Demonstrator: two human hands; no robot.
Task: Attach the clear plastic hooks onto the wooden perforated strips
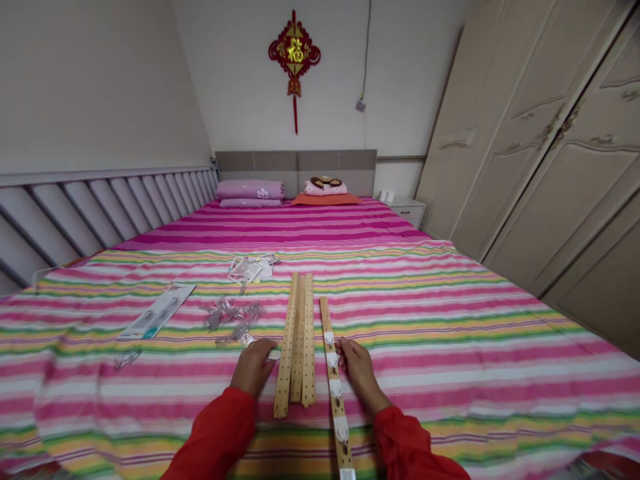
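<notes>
My left hand point(253, 365) is closed in a pinch around a small white hook point(273, 355), just left of several pale wooden strips point(285, 360) full of small holes. These strips lie side by side, lengthwise on the bed. To their right, a separate wooden strip point(325, 312) carries a row of white hooks point(335, 389) with metal loops. My right hand point(357, 365) has its fingers curled against this strip's right edge, beside a hook near its upper part. Its fingertips are partly hidden.
Clear plastic scraps point(230, 312) lie left of the strips, with more packaging point(254, 268) beyond. A flat hook package point(159, 312) and thin metal loops point(127, 357) rest farther left on the striped sheet point(430, 373). A rail point(100, 200) borders the bed's left; wardrobes point(540, 147) stand right.
</notes>
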